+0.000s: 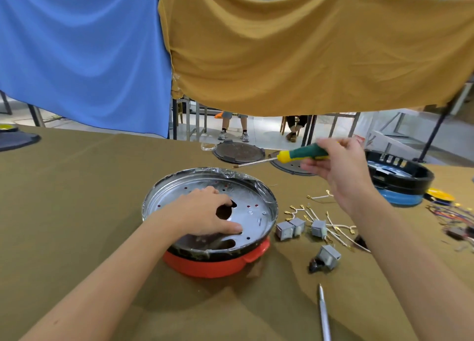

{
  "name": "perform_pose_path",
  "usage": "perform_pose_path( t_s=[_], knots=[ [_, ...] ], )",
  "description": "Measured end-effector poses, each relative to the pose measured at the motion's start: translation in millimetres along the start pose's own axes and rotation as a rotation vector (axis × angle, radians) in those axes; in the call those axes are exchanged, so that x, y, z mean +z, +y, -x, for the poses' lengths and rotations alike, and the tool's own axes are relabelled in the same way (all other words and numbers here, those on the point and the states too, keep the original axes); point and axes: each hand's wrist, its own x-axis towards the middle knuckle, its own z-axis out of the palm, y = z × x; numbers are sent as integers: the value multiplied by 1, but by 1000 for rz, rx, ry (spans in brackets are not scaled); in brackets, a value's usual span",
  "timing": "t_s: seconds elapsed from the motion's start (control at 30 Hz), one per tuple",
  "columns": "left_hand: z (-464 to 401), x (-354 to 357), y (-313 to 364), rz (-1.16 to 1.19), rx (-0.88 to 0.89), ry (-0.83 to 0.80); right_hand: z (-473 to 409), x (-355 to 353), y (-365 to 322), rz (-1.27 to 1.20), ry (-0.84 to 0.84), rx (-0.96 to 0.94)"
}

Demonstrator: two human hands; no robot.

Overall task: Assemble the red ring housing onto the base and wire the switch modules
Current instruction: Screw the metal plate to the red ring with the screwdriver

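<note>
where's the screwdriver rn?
Head view, right of centre: the right hand holds the screwdriver in the air, beyond the metal pan.

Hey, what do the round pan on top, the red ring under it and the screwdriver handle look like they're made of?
The pan looks like thin bright metal: mirror-like glare, punched holes, and clear film crinkled along its rim. The red ring housing looks like moulded plastic: even colour, soft sheen, a rounded tab. The screwdriver handle seems to be green and yellow plastic or rubber, too blurred to say which; its shaft looks like metal.

A blue cloth [84,50] and a mustard cloth [307,53] are being hung above an olive-covered table [77,199], while a pale floor [264,132] and metal frame legs [191,120] are being glimpsed beyond.
</note>
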Motion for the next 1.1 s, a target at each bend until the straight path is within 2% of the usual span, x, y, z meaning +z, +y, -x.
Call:
perform_pose_path(
  t_s=[0.07, 0.17, 0.27, 0.33, 0.43, 0.5, 0.63, 0.83, 0.9, 0.97, 1.03, 1.1],
  knots=[
    [5, -4, 3, -30, 12, 0, 6, -26, 7, -151, -32, 192],
    [10, -4, 19, -95, -53, 92, 25, -63, 22, -284, -144, 431],
    [15, 6, 38, -77, -149, 174, 41, -87, 36, -206, -252, 556],
    [17, 13, 46, -95, -172, 178, 46, -90, 43, 13, -251, 516],
    [17, 13, 45, -130, -174, 143, 47, -90, 53, 551, -190, 296],
    [18, 9, 39, -146, -137, 87, 48, -91, 56, 778, -178, 194],
    [25, 0, 16, -101, -27, -4, 48, -96, 59, 1011, -161, 146],
    [41, -18, -17, 95, 42, -138, 45, -91, 70, 1133, -162, 84],
    [46, -22, -19, 119, 13, -165, 44, -91, 72, 1137, -158, 44],
    [52, -24, -22, 155, -28, -67, 43, -92, 71, 1091, -136, 4],
    [58, -26, -28, 181, -105, 224, 44, -93, 69, 962, -106, -42],
    [65, -25, -42, 147, -309, 525, 48, -89, 66, 793, -101, -65]
  ],
)
